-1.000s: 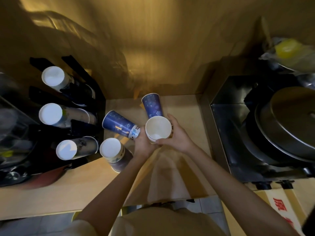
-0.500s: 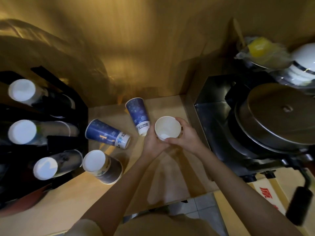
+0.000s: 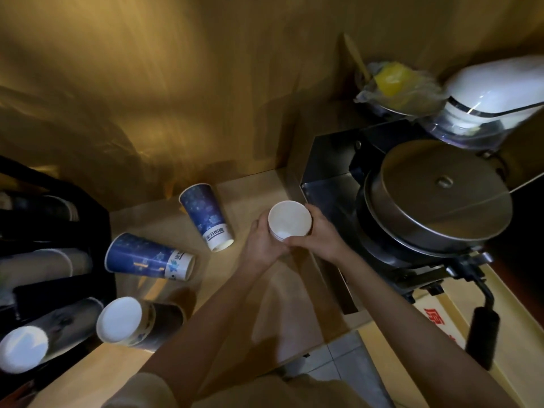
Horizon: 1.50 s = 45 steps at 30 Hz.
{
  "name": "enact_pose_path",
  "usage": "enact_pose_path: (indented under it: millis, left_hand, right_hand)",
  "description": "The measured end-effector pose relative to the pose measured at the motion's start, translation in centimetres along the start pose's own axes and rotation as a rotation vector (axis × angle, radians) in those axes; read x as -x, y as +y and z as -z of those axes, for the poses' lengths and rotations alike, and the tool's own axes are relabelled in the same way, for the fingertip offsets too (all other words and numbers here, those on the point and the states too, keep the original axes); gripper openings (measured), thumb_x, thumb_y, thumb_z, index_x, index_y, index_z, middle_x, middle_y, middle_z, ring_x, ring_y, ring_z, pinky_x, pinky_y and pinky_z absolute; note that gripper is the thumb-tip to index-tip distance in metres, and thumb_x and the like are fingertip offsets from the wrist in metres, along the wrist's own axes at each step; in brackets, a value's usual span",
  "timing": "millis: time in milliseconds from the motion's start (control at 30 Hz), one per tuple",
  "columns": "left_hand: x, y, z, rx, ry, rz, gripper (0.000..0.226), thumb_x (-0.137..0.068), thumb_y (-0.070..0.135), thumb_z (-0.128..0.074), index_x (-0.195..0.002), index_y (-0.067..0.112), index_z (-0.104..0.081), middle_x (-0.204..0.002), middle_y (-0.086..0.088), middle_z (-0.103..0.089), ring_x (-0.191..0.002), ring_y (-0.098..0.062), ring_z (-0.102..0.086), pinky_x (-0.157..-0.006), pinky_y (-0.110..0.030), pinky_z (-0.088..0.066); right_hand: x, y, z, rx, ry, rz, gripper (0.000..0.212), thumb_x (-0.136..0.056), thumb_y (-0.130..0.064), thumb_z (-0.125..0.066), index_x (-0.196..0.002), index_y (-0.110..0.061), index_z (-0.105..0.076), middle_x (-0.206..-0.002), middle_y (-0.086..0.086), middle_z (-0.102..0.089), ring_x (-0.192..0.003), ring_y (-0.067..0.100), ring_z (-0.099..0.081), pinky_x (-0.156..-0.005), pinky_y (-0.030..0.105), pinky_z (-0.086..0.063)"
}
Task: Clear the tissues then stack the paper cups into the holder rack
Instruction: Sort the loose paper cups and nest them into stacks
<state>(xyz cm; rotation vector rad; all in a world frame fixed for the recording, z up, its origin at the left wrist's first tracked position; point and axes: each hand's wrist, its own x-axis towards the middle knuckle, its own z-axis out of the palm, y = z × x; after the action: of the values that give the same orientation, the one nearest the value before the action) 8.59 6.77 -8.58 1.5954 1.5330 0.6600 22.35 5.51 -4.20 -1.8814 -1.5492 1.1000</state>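
Observation:
An upright white paper cup (image 3: 290, 220) stands open side up near the counter's right part. My left hand (image 3: 263, 245) grips its left side and my right hand (image 3: 319, 235) wraps its right side and front. Two blue paper cups lie on their sides on the wooden counter: one (image 3: 207, 217) close to the back wall, another (image 3: 148, 257) further left. A stack of cups with a white base (image 3: 134, 323) lies beside the black holder rack (image 3: 56, 290) at the left, whose slots hold more cups (image 3: 44, 341). No tissues are visible.
A black metal machine with a round steel lid (image 3: 438, 195) stands right beside the held cup. Its black handle (image 3: 482, 334) juts toward me. Behind it are a white bowl (image 3: 494, 92) and a plastic bag with something yellow (image 3: 394, 81). The golden wall (image 3: 176, 83) closes the back.
The view has swung to the right, so the rack slid to the left edge. Both hands kept hold of the white cup and carried it slightly right, toward the machine.

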Motion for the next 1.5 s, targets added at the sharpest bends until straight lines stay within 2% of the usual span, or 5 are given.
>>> enact_pose_path:
  millis: [200,500,900,1233,1500]
  left_hand:
    - [0.6,-0.6,0.9,-0.02,-0.025,0.091,0.098,-0.063,0.022,-0.081,-0.142,0.013,-0.024,-0.142,-0.013,-0.04,-0.123,-0.029,-0.048,-0.103,-0.044,-0.044]
    - [0.6,-2.1,8.5,0.09,0.379,0.361,0.023,-0.081,0.014,-0.061,-0.103,0.006,-0.064,-0.106,-0.018,-0.069,-0.103,-0.033,-0.062,-0.091,-0.037,-0.047]
    - [-0.7,-7.8,12.0,0.158,0.846,0.89,0.077,-0.078,0.021,-0.065,-0.138,0.001,-0.022,-0.152,-0.025,-0.006,-0.139,-0.043,-0.011,-0.115,-0.047,-0.015]
    - [-2.0,-10.0,11.4,0.376,0.949,1.147,0.092,-0.077,0.021,-0.068,-0.145,0.009,-0.008,-0.148,-0.023,-0.02,-0.134,-0.041,-0.024,-0.11,-0.044,-0.022]
    - [-1.0,-9.9,10.8,0.466,0.968,1.031,0.094,-0.072,0.016,-0.072,-0.143,0.015,-0.01,-0.14,-0.021,-0.04,-0.129,-0.042,-0.037,-0.107,-0.053,-0.03]
  right_hand:
    - [-1.5,-2.1,-0.2,0.122,0.03,0.041,0.085,-0.073,-0.031,-0.074,-0.142,-0.013,-0.029,-0.14,0.012,-0.041,-0.129,0.029,-0.038,-0.106,0.044,-0.039]
    - [-5.0,-7.4,-3.4,0.255,-0.048,0.234,0.058,-0.084,-0.027,-0.062,-0.135,-0.009,-0.041,-0.139,0.012,-0.046,-0.131,0.027,-0.036,-0.106,0.032,-0.03]
    - [-10.8,-10.4,-12.4,0.11,-0.312,-0.003,0.049,-0.082,-0.028,-0.065,-0.12,-0.001,-0.049,-0.122,0.018,-0.06,-0.107,0.032,-0.059,-0.077,0.027,-0.04]
    - [-11.8,-8.4,-16.1,0.067,-0.323,-0.174,0.07,-0.068,-0.03,-0.078,-0.122,-0.002,-0.044,-0.121,0.018,-0.06,-0.103,0.033,-0.062,-0.083,0.035,-0.048]
    - [-12.2,-7.7,-15.4,0.14,-0.349,-0.183,0.068,-0.068,-0.029,-0.078,-0.122,-0.003,-0.047,-0.12,0.017,-0.061,-0.101,0.031,-0.062,-0.08,0.032,-0.045]
